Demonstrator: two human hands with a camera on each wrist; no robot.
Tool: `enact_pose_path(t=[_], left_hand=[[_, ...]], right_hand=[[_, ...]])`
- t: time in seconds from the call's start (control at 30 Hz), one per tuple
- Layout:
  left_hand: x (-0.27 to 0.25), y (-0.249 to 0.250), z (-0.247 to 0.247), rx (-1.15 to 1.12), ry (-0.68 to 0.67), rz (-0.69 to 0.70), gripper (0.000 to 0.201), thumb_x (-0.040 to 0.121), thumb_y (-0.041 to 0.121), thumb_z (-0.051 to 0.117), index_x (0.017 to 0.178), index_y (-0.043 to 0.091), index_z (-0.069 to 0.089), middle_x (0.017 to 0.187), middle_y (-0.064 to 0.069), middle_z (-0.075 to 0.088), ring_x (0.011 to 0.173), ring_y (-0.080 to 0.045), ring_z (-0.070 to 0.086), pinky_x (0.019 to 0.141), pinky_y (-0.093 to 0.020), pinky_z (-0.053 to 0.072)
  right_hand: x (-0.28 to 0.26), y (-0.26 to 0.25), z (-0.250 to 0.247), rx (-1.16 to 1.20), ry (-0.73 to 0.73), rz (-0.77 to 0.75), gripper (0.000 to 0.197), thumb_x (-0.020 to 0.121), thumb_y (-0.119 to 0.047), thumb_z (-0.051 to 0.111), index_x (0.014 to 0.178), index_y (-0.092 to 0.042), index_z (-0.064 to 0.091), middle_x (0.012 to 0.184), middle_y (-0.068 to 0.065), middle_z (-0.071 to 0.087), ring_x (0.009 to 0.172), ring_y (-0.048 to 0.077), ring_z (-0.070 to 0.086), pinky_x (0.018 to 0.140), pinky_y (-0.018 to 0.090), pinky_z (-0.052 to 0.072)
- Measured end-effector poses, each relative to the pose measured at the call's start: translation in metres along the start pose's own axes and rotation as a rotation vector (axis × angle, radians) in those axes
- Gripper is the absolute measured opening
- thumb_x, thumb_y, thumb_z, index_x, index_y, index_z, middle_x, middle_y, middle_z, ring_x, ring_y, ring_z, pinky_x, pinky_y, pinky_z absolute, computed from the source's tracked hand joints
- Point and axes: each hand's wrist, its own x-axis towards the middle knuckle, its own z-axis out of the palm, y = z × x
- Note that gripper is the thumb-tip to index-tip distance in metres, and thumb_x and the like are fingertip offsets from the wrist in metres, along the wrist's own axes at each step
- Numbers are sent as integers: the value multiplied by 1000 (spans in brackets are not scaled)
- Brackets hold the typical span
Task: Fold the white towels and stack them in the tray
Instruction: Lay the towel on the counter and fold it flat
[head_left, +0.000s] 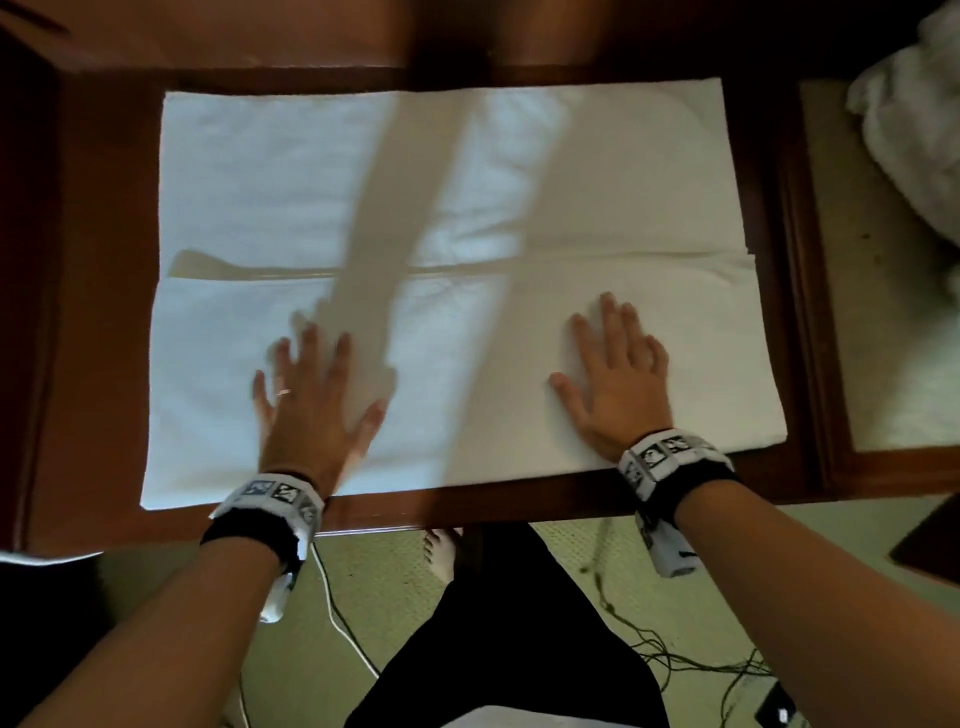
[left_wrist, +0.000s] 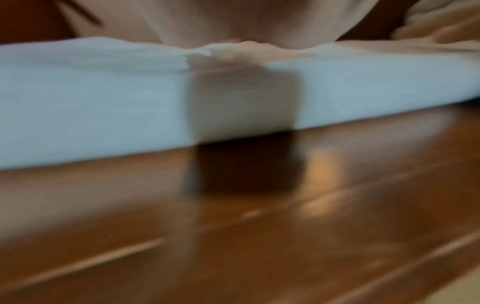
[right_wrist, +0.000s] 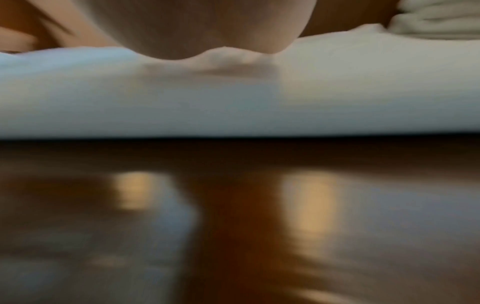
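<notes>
Flat, spread left hand (head_left: 311, 400) and right hand (head_left: 618, 384) pressing folded white terry towel (head_left: 597, 171); uneven pressure risks skewing edges.

— What colour is the towel (head_left: 571, 182) under my palms?
— White, bluish toward nine o'clock, creamier toward three, with a grey shadow band across it.
— And the table (head_left: 104, 260)?
— Dark reddish-brown wood, glossy.
— My wristbands (head_left: 670, 467)?
— Black, with white blocks printed in black-and-white squares.
— The heap (head_left: 914, 130) at two o'clock?
— White too.
</notes>
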Motion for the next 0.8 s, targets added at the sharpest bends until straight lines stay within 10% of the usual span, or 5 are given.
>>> enact_pose_path(t=[0.17, 0.3, 0.5, 0.67, 0.8], left_hand=[[-7, 34, 23, 112, -74, 150, 79, 93, 72, 22, 160, 32, 19, 169, -9, 9, 153, -43, 8, 113, -72, 17], [-7, 30, 29, 103, -53, 131, 79, 92, 75, 19, 160, 35, 15, 170, -6, 6, 154, -40, 3, 115, -72, 10], [-5, 38, 29, 88, -79, 90, 81, 90, 75, 24, 160, 33, 16, 169, -6, 6, 154, -40, 5, 114, -72, 10], [13, 74, 13, 30, -6, 199, 84, 87, 63, 39, 155, 16, 30, 163, -19, 24, 149, -42, 22, 113, -66, 26], [34, 97, 9, 104, -30, 420, 77, 93, 68, 25, 160, 30, 14, 169, -10, 9, 152, -38, 12, 116, -64, 21]], right_hand=[[-14, -83, 27, -37, -33, -290, 72, 94, -62, 37, 157, -29, 23, 167, 8, 5, 153, 31, 8, 114, 56, 22], [-4, -24, 17, -134, -63, -341, 71, 95, -68, 28, 158, -37, 13, 168, 2, 0, 154, 23, 0, 119, 51, 15], [23, 122, -30, -71, -53, 242, 73, 94, -71, 10, 158, -37, 0, 167, 0, -11, 153, 21, -9, 121, 56, 6], [35, 40, -22, -5, 36, 37, 72, 95, -59, 25, 157, -23, 24, 167, 9, 5, 153, 29, 7, 115, 51, 16], [23, -15, 5, -48, -33, -113, 68, 98, -61, 27, 158, -33, 16, 168, 2, -3, 154, 27, -2, 117, 55, 14]])
